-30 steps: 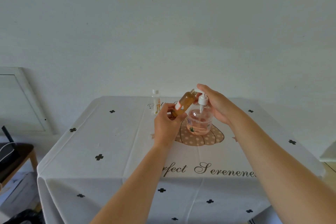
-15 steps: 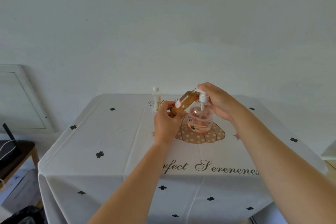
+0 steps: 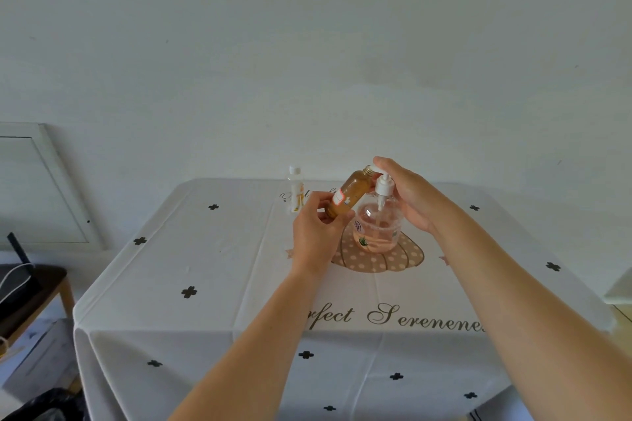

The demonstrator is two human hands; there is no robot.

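A small amber bottle [image 3: 352, 190] with a white and red label is tilted, its open threaded mouth up against the nozzle of a white pump. My left hand [image 3: 316, 232] grips the amber bottle by its lower end. The pump tops a round clear dispenser bottle [image 3: 376, 227] with pinkish liquid, standing mid-table. My right hand [image 3: 408, 195] lies over the pump head with its fingers on top; the palm hides the pump's right side.
A small clear bottle [image 3: 296, 189] with a white cap stands at the back of the table [image 3: 205, 267], left of my hands. The table wears a white cloth with black crosses. A wooden stool [image 3: 37, 290] with dark items stands at the left.
My right hand has come down onto the pump head. The amber bottle's mouth has closed up to the nozzle. The view shifted slightly.
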